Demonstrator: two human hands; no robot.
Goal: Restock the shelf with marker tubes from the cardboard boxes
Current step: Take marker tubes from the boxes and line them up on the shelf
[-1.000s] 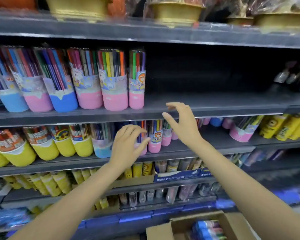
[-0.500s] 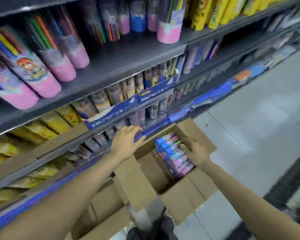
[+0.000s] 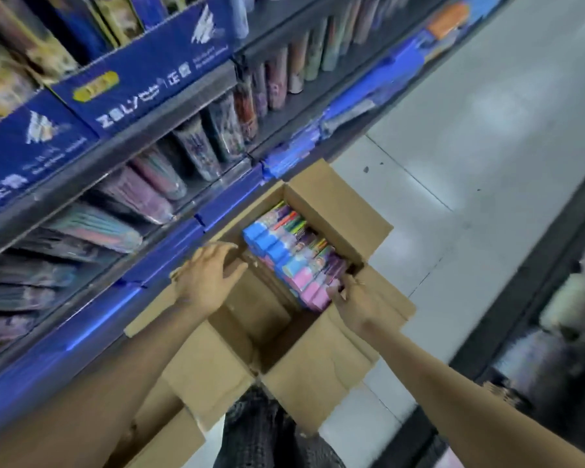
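Over the box [image 3: 338, 211] on the floor, we reach: right hand [image 3: 358, 304] touches the pink tubes [image 3: 293, 261], grip unclear; left hand [image 3: 207, 275] spread, holding nothing. Many tubes still await shelving.

Both arms are stretched forward and down; the left hand [image 3: 207, 278] is spread flat; the right hand [image 3: 358, 304] is curled.

Marker tubes [image 3: 291, 261] lie in the cardboard box [image 3: 338, 204] below the shelf [image 3: 169, 113].
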